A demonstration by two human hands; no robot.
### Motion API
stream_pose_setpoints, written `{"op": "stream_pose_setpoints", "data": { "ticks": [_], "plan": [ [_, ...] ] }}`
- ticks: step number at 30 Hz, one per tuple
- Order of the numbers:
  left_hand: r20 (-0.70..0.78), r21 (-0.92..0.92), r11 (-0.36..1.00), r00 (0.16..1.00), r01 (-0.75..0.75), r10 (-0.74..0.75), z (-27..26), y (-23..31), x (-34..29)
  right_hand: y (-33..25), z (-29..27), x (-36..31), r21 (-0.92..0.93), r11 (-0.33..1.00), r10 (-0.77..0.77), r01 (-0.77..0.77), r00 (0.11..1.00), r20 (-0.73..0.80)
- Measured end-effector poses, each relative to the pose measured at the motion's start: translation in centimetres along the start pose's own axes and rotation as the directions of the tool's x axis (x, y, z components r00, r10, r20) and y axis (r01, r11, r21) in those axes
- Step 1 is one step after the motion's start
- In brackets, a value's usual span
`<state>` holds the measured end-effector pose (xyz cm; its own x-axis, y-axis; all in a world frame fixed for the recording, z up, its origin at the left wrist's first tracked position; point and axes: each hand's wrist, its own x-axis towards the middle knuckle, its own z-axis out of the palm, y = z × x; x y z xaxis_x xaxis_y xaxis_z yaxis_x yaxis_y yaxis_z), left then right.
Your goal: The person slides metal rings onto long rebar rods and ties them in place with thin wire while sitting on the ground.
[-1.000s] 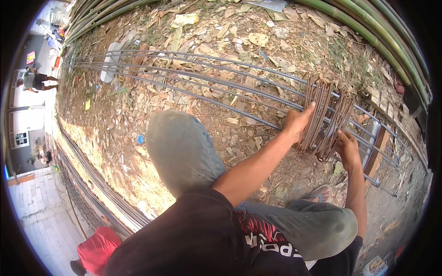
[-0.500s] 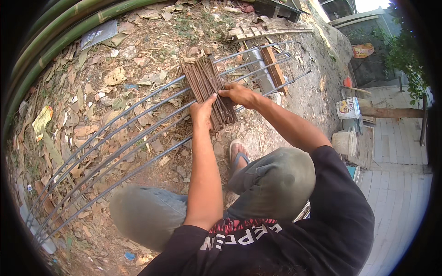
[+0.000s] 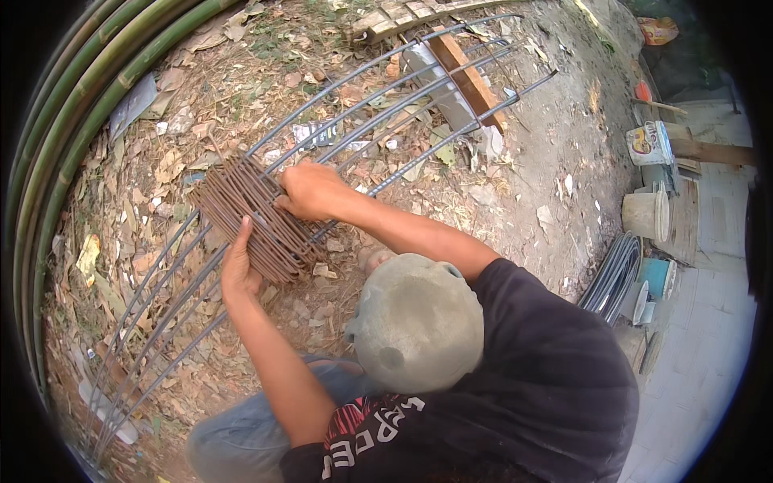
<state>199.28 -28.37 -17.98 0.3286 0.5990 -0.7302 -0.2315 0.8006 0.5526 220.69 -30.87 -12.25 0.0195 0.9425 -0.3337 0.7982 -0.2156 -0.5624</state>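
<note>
A bundle of rusty steel stirrups (image 3: pixel 256 216) sits across several long grey reinforcing bars (image 3: pixel 181 310), which run from the lower left to the upper right. My left hand (image 3: pixel 239 270) holds the bundle's near-left side, thumb on top and the other fingers mostly hidden beneath. On the right side of the bundle, my right hand (image 3: pixel 312 191) is closed, its fingers curled against the rods. Toward their far right ends the bars pass over a wooden block (image 3: pixel 469 80) and a grey block (image 3: pixel 439 84).
Green bamboo poles (image 3: pixel 88 105) curve along the left. Dry leaves and litter cover the ground. Slatted wood (image 3: pixel 403 18) lies at the top. On the right stand a bucket (image 3: pixel 646 213), a printed pail (image 3: pixel 649 145) and a coil of dark tubing or rods (image 3: pixel 612 278). My bent knee (image 3: pixel 419 322) is close below.
Both hands and the stirrup bundle have moved left along the bars, away from the wooden block. The bundle looks more spread out. My view has shifted, and my knee appears nearer.
</note>
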Motion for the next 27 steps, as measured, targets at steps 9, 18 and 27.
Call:
{"op": "stream_pose_setpoints", "data": {
  "ticks": [9, 18, 27],
  "plan": [
    [-0.144, 0.1, 0.994, 0.989, 0.04, -0.026, 0.0, 0.5, -0.3, 7.2, -2.9, -3.8, 0.305, 0.952, 0.116, -0.013, 0.94, -0.321],
    [-0.137, 0.092, 0.996, 0.991, 0.004, 0.009, 0.3, -0.7, 0.6, 9.9, -4.9, -5.0, 0.121, 0.985, 0.169, -0.124, 0.834, -0.525],
    [-0.092, 0.069, 0.997, 0.995, 0.043, -0.037, 0.6, 0.3, 0.2, 16.6, -9.9, -8.3, 0.069, 0.97, 0.226, -0.234, 0.761, -0.607]
  ]
}}
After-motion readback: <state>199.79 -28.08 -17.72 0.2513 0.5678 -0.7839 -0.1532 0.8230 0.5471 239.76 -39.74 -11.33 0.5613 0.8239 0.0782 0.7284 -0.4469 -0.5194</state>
